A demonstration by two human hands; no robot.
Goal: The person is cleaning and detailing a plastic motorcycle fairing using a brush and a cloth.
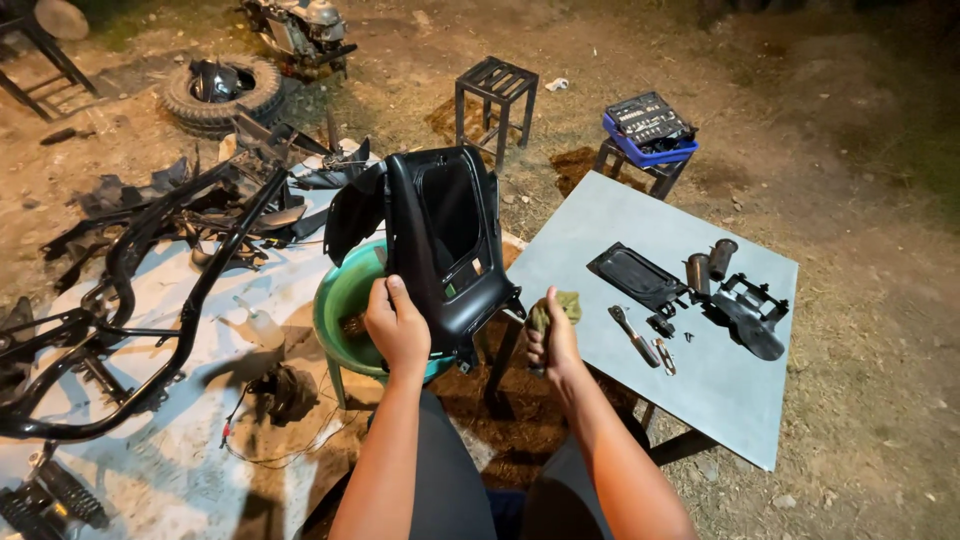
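Black plastic fairing (445, 240) held upright over green basin (345, 300), prob so drips land there. Left hand (397, 325) grasping its lower edge; right hand (553, 338) clenched on rag (558, 308), beside bench (590, 215).

The black plastic panel (445, 240) hid much of the green basin (345, 300) at centre frame. The black frame (150, 290) ran off the left edge. Small fasteners on the tabletop (720, 390) were too tiny to identify, and the upper-right ground lay dark.
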